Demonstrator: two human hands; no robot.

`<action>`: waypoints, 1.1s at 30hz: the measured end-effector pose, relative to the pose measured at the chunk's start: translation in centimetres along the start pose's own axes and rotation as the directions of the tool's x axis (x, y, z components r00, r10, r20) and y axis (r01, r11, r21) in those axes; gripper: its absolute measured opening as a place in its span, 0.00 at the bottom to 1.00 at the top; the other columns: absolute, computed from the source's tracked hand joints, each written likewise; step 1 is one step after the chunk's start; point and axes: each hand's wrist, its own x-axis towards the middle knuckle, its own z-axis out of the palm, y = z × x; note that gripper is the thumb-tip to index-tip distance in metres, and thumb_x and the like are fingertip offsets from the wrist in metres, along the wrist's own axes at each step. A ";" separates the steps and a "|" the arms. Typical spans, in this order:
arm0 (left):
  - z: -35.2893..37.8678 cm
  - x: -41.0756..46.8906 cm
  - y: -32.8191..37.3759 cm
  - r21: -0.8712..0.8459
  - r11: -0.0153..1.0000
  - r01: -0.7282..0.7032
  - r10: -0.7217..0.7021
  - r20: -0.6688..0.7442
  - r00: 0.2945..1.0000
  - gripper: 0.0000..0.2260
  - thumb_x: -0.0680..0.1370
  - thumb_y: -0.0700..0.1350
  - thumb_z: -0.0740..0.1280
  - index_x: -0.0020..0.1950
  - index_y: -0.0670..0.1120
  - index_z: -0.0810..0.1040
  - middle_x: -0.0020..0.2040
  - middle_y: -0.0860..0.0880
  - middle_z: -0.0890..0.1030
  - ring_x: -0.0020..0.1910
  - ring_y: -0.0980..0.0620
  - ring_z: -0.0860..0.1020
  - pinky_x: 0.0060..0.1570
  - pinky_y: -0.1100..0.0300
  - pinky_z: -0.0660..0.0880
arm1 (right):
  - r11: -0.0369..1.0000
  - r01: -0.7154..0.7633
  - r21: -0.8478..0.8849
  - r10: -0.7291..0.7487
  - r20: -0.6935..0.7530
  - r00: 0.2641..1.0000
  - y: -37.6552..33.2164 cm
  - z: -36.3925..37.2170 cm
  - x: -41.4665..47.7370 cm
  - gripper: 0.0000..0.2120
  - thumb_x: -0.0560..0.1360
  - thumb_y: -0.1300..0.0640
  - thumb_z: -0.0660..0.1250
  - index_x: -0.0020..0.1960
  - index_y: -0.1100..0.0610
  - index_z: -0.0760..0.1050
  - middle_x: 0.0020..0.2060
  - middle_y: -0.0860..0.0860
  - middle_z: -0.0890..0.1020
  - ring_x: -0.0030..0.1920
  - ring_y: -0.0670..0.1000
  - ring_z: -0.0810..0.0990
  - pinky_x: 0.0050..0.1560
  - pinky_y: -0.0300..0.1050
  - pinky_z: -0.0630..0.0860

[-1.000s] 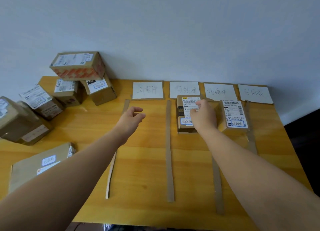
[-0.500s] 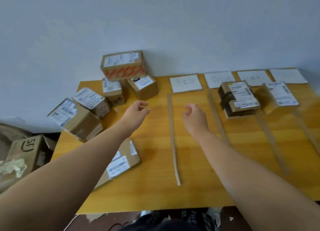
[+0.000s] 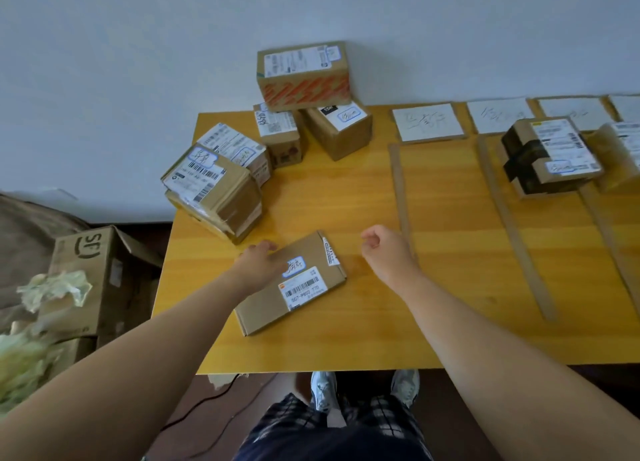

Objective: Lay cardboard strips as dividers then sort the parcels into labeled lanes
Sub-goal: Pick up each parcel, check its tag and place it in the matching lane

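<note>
"SF" on floor carton (image 3: pixel 90 252); "507-P802 T70" on flat parcel (image 3: pixel 291 284)

I see a yellow wooden table (image 3: pixel 346 349) set against a pale blue-grey wall (image 3: pixel 138 62). On the floor to its left stands an open cardboard box (image 3: pixel 86 273) printed "SF", with crumpled pale green paper (image 3: pixel 55 287) spilling beside it. A dark cable (image 3: pixel 207 405) trails across the floor under the table's near edge.

Single head-worn wide-angle view, looking forward and steeply down over the near left part of the wooden table (image 3: pixel 346 339). Close range: both forearms enter from the bottom edge, shoes (image 3: pixel 323 389) visible below. Wall (image 3: pixel 138 62) fills the top. No second view.
</note>
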 end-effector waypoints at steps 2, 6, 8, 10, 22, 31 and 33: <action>0.2 -0.4 -0.9 0.153 0.987 0.051 -0.053 0.005 0.999 0.33 0.77 0.58 0.65 0.77 0.47 0.57 0.74 0.40 0.63 0.72 0.37 0.62 0.67 0.49 0.63 | 0.998 -0.052 -0.041 0.055 0.088 0.995 -0.1 1.3 -0.2 0.16 0.79 0.58 0.61 0.66 0.57 0.72 0.59 0.54 0.77 0.59 0.52 0.76 0.51 0.40 0.69; 0.1 -0.4 -3.2 -0.011 0.972 0.234 -0.234 0.004 0.972 0.40 0.74 0.58 0.69 0.78 0.47 0.53 0.74 0.40 0.59 0.70 0.36 0.64 0.63 0.46 0.70 | 0.992 -0.123 -0.041 0.130 0.241 0.962 -0.1 3.7 -0.7 0.17 0.78 0.56 0.62 0.66 0.59 0.72 0.61 0.57 0.77 0.63 0.58 0.75 0.63 0.52 0.73; -0.1 -0.4 -4.0 -0.182 0.944 0.277 -0.272 0.048 0.961 0.42 0.72 0.57 0.72 0.77 0.46 0.53 0.72 0.39 0.60 0.66 0.37 0.68 0.60 0.46 0.74 | 0.989 -0.142 0.044 0.125 0.269 0.955 -0.3 4.6 -1.2 0.12 0.78 0.58 0.62 0.60 0.58 0.76 0.59 0.59 0.80 0.60 0.60 0.78 0.63 0.57 0.73; -0.1 -0.5 -4.2 -0.240 0.932 0.272 -0.269 0.047 0.962 0.42 0.71 0.56 0.73 0.77 0.45 0.54 0.72 0.39 0.60 0.65 0.37 0.69 0.59 0.46 0.75 | 0.969 -0.202 0.145 0.156 0.280 0.947 -0.7 4.8 -1.4 0.12 0.79 0.57 0.61 0.60 0.59 0.75 0.60 0.62 0.78 0.57 0.59 0.78 0.62 0.55 0.73; -1.7 -3.3 5.6 -0.391 0.900 -0.195 0.133 -0.179 0.975 0.31 0.73 0.55 0.72 0.72 0.51 0.64 0.66 0.44 0.68 0.62 0.43 0.72 0.62 0.46 0.73 | 0.890 -0.003 0.456 0.119 -0.224 0.967 -2.6 -4.6 -2.2 0.15 0.80 0.51 0.62 0.64 0.57 0.70 0.49 0.49 0.76 0.49 0.49 0.73 0.42 0.39 0.69; -6.9 -6.2 13.1 -0.550 0.631 -0.547 0.286 -0.491 0.823 0.25 0.77 0.49 0.69 0.71 0.46 0.66 0.58 0.48 0.76 0.53 0.50 0.76 0.49 0.58 0.73 | 0.834 0.238 0.498 0.003 -0.435 0.901 -6.7 -12.3 -3.7 0.15 0.79 0.45 0.61 0.59 0.54 0.72 0.52 0.52 0.81 0.53 0.51 0.80 0.53 0.47 0.76; -7.5 -6.7 14.1 -0.545 0.602 -0.584 0.297 -0.526 0.797 0.24 0.77 0.50 0.69 0.70 0.46 0.67 0.59 0.48 0.77 0.54 0.49 0.77 0.47 0.59 0.74 | 0.815 0.285 0.505 -0.017 -0.470 0.882 -7.5 -13.3 -4.2 0.15 0.80 0.46 0.60 0.59 0.55 0.71 0.49 0.48 0.80 0.48 0.44 0.79 0.45 0.40 0.74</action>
